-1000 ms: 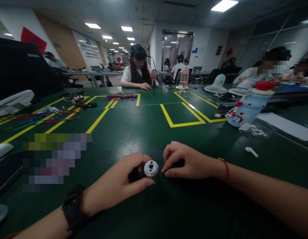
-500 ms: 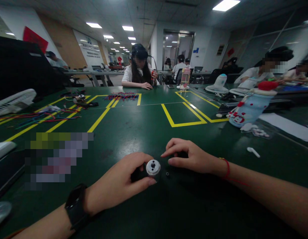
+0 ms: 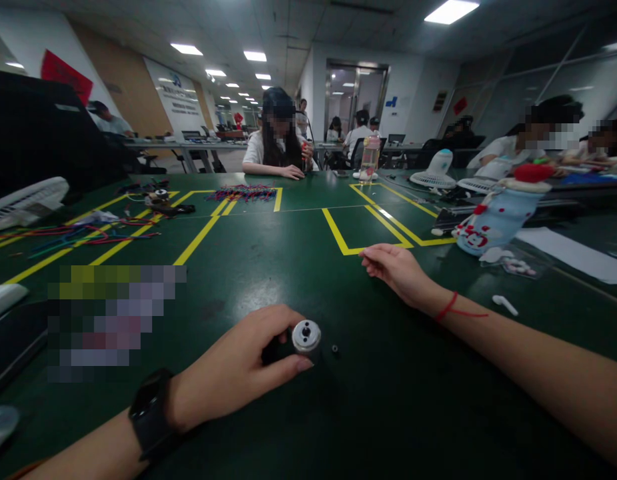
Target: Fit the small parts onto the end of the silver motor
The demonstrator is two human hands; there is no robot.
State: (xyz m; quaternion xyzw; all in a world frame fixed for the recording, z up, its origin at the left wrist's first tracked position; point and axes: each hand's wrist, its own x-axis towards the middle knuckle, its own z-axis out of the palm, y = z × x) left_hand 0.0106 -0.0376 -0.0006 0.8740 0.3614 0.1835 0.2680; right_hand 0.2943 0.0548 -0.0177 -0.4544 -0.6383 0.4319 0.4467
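Note:
My left hand (image 3: 258,350), a dark watch on its wrist, is closed round a small silver cylinder that looks like an electric motor (image 3: 306,338). Its round end faces up, showing a dark centre and small holes; the fingers hide much of its side. Just right of it on the table lies a tiny dark metal piece with a hole (image 3: 334,349), touched by neither hand. Farther forward and to the right, my right hand (image 3: 393,268) hovers over the table with its fingers curled together. Whatever is between those fingertips, if anything, cannot be made out.
The green table (image 3: 268,267) carries yellow tape lines. Loose wires (image 3: 98,230) lie left, with a wire bundle (image 3: 246,193) farther back. Right stand a blue bottle (image 3: 501,217), a white earbud (image 3: 505,305) and white paper (image 3: 571,253). A person (image 3: 276,143) sits opposite.
My right hand has moved forward and right, away from the motor, and its fingers have curled together. My left hand and the motor stay in place, as does the tiny metal piece.

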